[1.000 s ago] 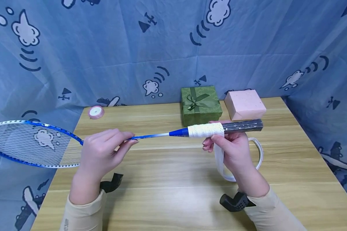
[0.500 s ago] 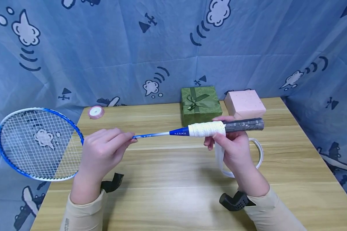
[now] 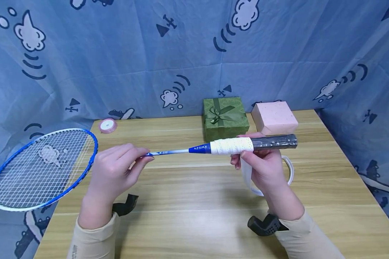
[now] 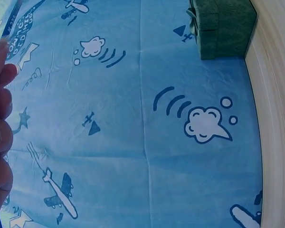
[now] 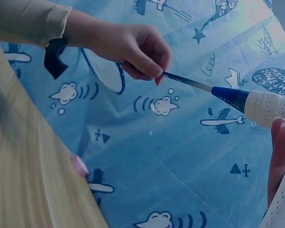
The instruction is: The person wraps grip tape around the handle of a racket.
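A blue and white badminton racket (image 3: 199, 148) is held level above the table, its strung head out to the left. My left hand (image 3: 115, 172) pinches the thin shaft between thumb and fingers. White perforated grip tape (image 3: 230, 146) is wound round the upper part of the handle, and the lower part shows dark grey. My right hand (image 3: 267, 167) holds the handle at the edge of the winding, with the thumb on the tape. A loose length of tape hangs below this hand and loops behind the wrist. In the right wrist view, the perforated strip (image 5: 282, 199) runs down beside a finger.
On the wooden table (image 3: 194, 216), a green gift box (image 3: 225, 122) with a bow and a pink box (image 3: 275, 118) stand at the back. A pink ribbon spool (image 3: 107, 126) lies at the back left. Blue patterned cloth (image 3: 133, 54) hangs behind the table.
The racket has turned about its shaft, so its head shows at a different tilt. The winding's edge and my right hand have shifted slightly right; my left hand stays at the shaft.
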A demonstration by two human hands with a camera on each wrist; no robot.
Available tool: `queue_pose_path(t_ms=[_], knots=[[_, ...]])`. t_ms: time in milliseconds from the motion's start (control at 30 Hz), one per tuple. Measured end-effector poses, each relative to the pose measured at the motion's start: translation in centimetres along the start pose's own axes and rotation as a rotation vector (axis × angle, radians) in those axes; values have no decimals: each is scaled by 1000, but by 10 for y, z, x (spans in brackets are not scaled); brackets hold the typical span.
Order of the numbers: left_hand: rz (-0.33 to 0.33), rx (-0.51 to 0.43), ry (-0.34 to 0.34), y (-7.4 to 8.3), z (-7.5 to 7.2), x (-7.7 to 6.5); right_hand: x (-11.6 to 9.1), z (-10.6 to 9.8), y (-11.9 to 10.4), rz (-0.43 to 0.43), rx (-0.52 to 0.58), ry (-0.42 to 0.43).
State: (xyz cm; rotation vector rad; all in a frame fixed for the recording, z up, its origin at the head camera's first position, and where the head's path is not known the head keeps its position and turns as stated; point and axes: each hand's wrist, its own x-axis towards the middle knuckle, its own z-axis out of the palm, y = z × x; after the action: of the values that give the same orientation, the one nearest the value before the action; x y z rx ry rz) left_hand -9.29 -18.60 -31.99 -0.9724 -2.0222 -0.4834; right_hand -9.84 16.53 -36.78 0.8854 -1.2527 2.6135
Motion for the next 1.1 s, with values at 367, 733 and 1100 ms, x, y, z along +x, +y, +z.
queue_pose_path(t_ms=[367,733,1100], knots=[[23,31,81,0,2,5,-2,3,1,-6,-55,62],[7,-18,74,-1,1,4,-2,2,1,-15,-31,-17],[3,-12,58,-1,-1,5,-2,4,-2,-4,-106,59]])
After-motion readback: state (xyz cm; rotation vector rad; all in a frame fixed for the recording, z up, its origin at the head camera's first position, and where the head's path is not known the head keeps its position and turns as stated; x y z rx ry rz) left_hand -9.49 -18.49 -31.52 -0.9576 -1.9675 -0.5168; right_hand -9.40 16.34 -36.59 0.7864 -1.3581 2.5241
